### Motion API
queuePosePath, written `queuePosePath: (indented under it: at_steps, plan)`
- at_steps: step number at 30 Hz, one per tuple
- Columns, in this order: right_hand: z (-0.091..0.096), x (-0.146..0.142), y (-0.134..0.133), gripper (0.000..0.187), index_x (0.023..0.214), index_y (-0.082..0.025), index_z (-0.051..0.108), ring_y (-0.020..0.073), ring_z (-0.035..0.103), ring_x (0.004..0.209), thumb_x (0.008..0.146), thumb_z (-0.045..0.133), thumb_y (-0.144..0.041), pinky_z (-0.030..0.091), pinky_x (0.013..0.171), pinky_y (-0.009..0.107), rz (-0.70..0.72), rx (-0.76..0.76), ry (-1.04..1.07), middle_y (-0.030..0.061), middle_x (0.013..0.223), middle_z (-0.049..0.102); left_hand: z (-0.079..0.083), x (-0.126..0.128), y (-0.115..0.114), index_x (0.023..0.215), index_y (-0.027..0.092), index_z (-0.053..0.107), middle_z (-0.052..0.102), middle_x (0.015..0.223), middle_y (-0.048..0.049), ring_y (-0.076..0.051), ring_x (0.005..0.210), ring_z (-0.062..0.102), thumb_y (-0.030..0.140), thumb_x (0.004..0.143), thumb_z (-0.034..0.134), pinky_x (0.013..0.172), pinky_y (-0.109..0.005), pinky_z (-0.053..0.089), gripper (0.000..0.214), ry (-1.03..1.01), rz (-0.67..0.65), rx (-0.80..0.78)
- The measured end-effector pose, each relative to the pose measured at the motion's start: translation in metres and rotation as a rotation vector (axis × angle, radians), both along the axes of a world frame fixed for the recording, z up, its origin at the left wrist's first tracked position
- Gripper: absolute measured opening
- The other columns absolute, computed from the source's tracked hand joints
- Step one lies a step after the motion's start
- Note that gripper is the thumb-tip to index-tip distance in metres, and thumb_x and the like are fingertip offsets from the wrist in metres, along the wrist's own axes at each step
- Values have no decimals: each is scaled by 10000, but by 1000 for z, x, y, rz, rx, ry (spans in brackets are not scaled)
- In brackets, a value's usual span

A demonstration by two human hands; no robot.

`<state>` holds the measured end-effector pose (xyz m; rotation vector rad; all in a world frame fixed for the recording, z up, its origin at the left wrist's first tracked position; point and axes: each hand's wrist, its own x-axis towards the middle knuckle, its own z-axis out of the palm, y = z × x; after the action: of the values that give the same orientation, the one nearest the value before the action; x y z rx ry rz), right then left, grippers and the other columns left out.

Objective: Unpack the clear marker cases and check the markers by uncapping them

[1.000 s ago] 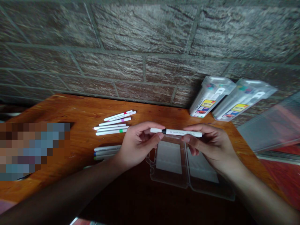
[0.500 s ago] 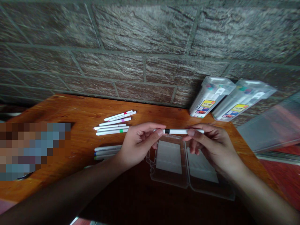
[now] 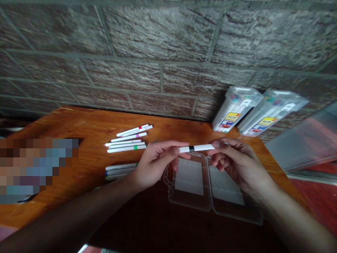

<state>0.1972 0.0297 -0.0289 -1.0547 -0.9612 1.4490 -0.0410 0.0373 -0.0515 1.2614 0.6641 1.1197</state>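
A white marker (image 3: 201, 148) with a black band is held level between my two hands, above the table. My left hand (image 3: 160, 160) pinches its left end between thumb and fingers. The right end sits in the pinch of my right hand (image 3: 234, 158). Below the marker lies an opened clear plastic case (image 3: 210, 207) with pale rectangular panels in both halves. To the left of my left hand are several white markers (image 3: 126, 147) with coloured bands, and a second group of markers (image 3: 121, 173) is partly hidden behind my left wrist.
Two clear cases (image 3: 228, 117) filled with markers stand upright against the brick wall (image 3: 184, 84) at the back right. A blurred, pixelated object (image 3: 37, 168) lies on the left of the wooden table (image 3: 86, 123). A translucent sheet-like surface (image 3: 305, 137) is at the right edge.
The marker has shifted slightly right in my hands and tilted a little, its black band now farther from my left fingertips. Both hands still grip it.
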Motion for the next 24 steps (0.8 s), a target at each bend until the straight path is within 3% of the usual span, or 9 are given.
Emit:
queuePosePath:
  at_steps: [24]
  plan:
    - [2,3,3,265,748,-155,810,111,702,425,626,1012,-277,523,352,120,28,-109,116,17,613,795,8,-8,-6,1318,210,774,828,1136,-194,-104,567,651,251,928,798,570,-236,536,393,13,-267,-56]
